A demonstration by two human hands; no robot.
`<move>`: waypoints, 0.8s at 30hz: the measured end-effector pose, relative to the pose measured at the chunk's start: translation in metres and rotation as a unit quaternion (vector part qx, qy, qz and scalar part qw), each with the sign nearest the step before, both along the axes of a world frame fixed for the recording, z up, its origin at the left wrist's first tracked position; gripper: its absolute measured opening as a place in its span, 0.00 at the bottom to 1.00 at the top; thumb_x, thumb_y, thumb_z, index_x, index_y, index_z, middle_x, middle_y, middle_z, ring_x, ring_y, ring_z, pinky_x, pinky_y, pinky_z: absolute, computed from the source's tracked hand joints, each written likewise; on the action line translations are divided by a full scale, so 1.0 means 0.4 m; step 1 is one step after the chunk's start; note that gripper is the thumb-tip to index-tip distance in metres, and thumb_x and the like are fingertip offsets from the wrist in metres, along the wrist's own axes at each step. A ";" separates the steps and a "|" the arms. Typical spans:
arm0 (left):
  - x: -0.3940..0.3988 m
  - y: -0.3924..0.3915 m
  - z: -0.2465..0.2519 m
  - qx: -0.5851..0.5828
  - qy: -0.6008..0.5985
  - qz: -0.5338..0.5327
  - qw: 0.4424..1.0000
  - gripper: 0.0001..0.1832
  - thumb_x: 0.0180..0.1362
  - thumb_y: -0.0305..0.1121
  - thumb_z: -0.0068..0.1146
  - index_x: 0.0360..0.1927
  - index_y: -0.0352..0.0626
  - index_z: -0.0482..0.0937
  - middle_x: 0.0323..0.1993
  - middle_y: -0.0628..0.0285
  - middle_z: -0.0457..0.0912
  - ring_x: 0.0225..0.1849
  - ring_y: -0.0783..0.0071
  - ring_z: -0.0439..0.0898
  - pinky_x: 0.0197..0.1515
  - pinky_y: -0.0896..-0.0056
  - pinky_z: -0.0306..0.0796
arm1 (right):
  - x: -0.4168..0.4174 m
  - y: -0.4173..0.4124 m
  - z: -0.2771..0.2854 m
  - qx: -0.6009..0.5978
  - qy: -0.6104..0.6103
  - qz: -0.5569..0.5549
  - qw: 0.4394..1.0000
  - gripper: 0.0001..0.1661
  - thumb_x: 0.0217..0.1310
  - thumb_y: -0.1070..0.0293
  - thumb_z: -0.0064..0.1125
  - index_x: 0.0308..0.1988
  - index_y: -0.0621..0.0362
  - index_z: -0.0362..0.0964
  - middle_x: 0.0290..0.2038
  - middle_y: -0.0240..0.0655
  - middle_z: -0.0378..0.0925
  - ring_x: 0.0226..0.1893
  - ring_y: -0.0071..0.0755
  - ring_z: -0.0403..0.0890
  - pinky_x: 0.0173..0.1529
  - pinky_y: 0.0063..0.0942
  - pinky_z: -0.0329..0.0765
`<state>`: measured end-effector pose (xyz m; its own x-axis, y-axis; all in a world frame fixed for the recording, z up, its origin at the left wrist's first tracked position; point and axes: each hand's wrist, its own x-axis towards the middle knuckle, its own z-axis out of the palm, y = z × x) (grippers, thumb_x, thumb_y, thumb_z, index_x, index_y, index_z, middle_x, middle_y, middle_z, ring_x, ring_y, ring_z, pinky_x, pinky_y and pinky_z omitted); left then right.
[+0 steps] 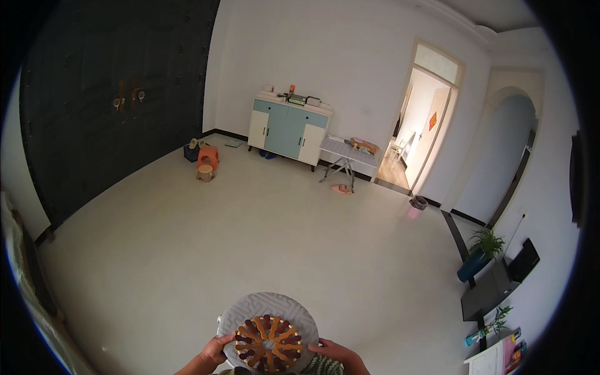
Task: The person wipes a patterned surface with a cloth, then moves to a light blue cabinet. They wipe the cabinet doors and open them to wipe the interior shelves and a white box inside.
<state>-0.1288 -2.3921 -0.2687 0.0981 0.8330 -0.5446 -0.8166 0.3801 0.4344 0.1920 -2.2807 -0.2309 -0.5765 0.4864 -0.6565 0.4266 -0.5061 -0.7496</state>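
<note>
A round, grey quilted stool seat (267, 301) is right in front of me at the bottom of the view. On it lies a round openwork mat (290, 347) of orange-brown and dark red wooden-looking pieces in a radial pattern. My left hand (216, 349) grips the seat's left edge, its thumb close to the mat's rim. The opposite edge is held by my right hand (338, 352), with the thumb over the top near the mat. Green and white knitted fabric (323, 365) shows below the seat by my right hand. The stool's legs are hidden.
Ahead stand an orange plastic stool (208, 155), a small brown stool (205, 173), a blue-and-white cabinet (288, 129) and an ironing board (349, 151). Rightward are a waste bin (418, 203), a potted plant (476, 262) and a dark TV stand (490, 286). A dark double door (126, 93) is left.
</note>
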 end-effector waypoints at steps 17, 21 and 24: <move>-0.538 0.980 -0.049 0.011 0.007 -0.029 0.999 0.27 0.51 0.34 0.59 0.54 0.37 0.65 0.50 0.56 0.73 0.52 0.59 0.71 0.56 0.58 0.64 | -0.535 0.963 -0.006 -0.009 -0.088 -0.008 0.996 0.49 0.51 0.41 0.55 0.60 0.65 0.51 0.59 0.43 0.59 0.60 0.38 0.58 0.61 0.32 0.56; -0.602 1.234 -0.014 0.017 0.033 -0.054 0.998 0.28 0.51 0.35 0.59 0.54 0.38 0.65 0.50 0.57 0.73 0.51 0.60 0.72 0.55 0.59 0.65 | -0.607 1.151 0.013 -0.012 -0.057 -0.078 0.995 0.46 0.52 0.42 0.55 0.60 0.65 0.52 0.58 0.43 0.61 0.59 0.37 0.59 0.61 0.32 0.56; -0.665 1.420 -0.072 0.008 0.018 -0.071 0.997 0.27 0.52 0.36 0.59 0.54 0.39 0.66 0.50 0.57 0.73 0.51 0.60 0.72 0.54 0.59 0.65 | -0.649 1.303 -0.051 -0.007 -0.036 -0.101 0.994 0.46 0.53 0.42 0.55 0.60 0.64 0.52 0.57 0.42 0.61 0.59 0.36 0.59 0.61 0.32 0.55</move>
<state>-0.3949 -1.8242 -0.2977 0.1975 0.8203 -0.5367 -0.7387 0.4845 0.4687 -0.0674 -1.7594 -0.2514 -0.4187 0.5779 -0.7006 0.3681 -0.5973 -0.7126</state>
